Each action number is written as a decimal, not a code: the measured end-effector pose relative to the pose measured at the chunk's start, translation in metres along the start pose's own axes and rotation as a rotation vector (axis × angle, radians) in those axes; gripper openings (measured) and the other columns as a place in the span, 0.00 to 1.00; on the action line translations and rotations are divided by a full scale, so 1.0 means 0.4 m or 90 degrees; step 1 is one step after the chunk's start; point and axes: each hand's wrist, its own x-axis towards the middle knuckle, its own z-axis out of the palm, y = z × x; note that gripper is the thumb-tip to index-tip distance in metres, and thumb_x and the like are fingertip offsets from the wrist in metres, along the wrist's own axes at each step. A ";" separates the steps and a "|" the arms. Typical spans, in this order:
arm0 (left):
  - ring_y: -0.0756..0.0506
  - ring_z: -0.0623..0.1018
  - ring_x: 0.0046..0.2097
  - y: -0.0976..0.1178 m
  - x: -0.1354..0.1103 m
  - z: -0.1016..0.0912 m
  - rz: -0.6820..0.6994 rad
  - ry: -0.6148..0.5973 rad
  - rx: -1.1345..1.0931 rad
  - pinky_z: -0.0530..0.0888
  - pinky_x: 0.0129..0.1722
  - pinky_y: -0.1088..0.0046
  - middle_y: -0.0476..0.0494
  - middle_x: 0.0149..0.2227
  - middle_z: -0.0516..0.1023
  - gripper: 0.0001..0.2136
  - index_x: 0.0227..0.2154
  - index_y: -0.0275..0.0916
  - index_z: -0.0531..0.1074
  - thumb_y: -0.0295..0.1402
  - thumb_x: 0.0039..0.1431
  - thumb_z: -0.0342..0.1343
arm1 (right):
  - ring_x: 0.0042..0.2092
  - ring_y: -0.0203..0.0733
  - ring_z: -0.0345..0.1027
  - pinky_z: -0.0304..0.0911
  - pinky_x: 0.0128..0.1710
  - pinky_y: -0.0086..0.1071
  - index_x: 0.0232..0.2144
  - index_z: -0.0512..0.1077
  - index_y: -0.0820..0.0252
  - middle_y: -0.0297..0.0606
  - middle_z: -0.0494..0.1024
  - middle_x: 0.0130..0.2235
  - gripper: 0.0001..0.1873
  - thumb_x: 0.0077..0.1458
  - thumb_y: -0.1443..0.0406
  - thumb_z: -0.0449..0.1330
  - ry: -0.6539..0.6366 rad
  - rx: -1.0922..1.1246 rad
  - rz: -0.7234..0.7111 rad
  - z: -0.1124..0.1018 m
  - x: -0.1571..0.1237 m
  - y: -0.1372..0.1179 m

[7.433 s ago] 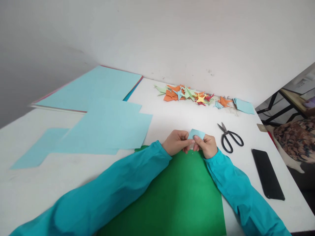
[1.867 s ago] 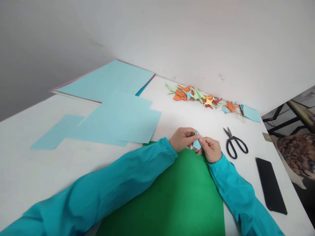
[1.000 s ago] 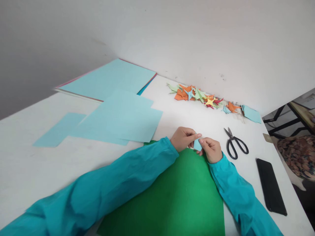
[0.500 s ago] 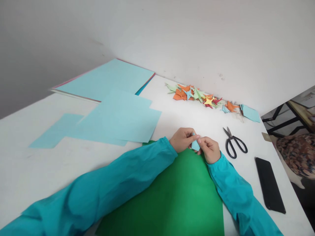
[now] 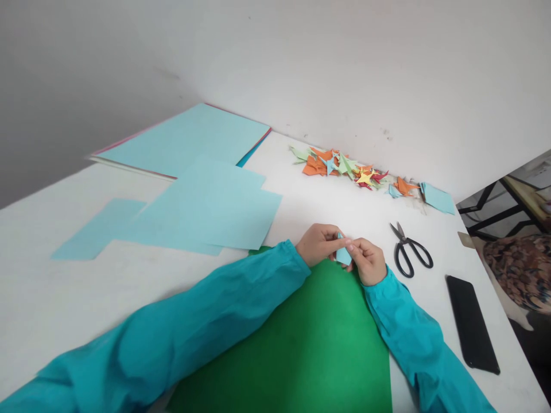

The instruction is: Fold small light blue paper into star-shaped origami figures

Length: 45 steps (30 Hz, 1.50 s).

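Between my two hands is a small folded piece of light blue paper point(image 5: 343, 256), held above the far end of a green sheet point(image 5: 310, 338). My left hand point(image 5: 321, 244) pinches it from the left, thumb across its upper part. From the right, my right hand point(image 5: 367, 261) grips its edge between thumb and fingers. The fingertips of both hands nearly meet and cover part of the paper, so its full shape is hidden. Black-handled scissors point(image 5: 408, 249) lie to the right of my right hand, apart from it.
Light blue sheets point(image 5: 206, 206) overlap on the left, near a stack of large coloured paper point(image 5: 189, 137). Folded paper figures point(image 5: 340, 163) line the wall. Blue paper squares point(image 5: 438, 198) lie at the far right. A black phone-like slab point(image 5: 471, 324) rests near the right table edge.
My left thumb and right fingertips have shifted very slightly on the folded paper, and a little more of its pointed top shows. Everything else is as before.
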 end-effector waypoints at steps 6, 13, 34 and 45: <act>0.55 0.67 0.15 -0.001 0.002 -0.003 -0.004 0.017 0.009 0.64 0.15 0.82 0.52 0.11 0.66 0.15 0.16 0.32 0.68 0.40 0.45 0.57 | 0.15 0.31 0.61 0.57 0.15 0.26 0.22 0.67 0.60 0.30 0.70 0.15 0.15 0.49 0.54 0.56 -0.002 0.000 0.010 0.001 0.001 -0.004; 0.54 0.67 0.16 -0.015 0.003 -0.001 -0.009 0.021 -0.027 0.65 0.17 0.80 0.50 0.12 0.67 0.17 0.17 0.32 0.69 0.42 0.49 0.53 | 0.15 0.33 0.61 0.57 0.15 0.27 0.22 0.67 0.59 0.29 0.69 0.14 0.15 0.48 0.54 0.57 0.003 0.012 0.026 0.000 0.003 -0.006; 0.54 0.67 0.16 -0.011 0.009 -0.004 0.017 0.055 -0.029 0.66 0.16 0.80 0.52 0.13 0.66 0.13 0.21 0.31 0.69 0.39 0.48 0.55 | 0.15 0.31 0.61 0.56 0.15 0.25 0.21 0.67 0.62 0.32 0.70 0.15 0.21 0.51 0.50 0.52 0.031 0.130 0.054 -0.006 0.007 0.001; 0.55 0.67 0.16 -0.013 0.004 -0.001 -0.007 0.004 -0.019 0.64 0.16 0.82 0.51 0.13 0.68 0.12 0.23 0.31 0.69 0.37 0.45 0.58 | 0.15 0.32 0.61 0.59 0.14 0.26 0.22 0.68 0.61 0.29 0.71 0.15 0.15 0.44 0.54 0.61 0.114 0.150 0.090 -0.003 0.011 0.001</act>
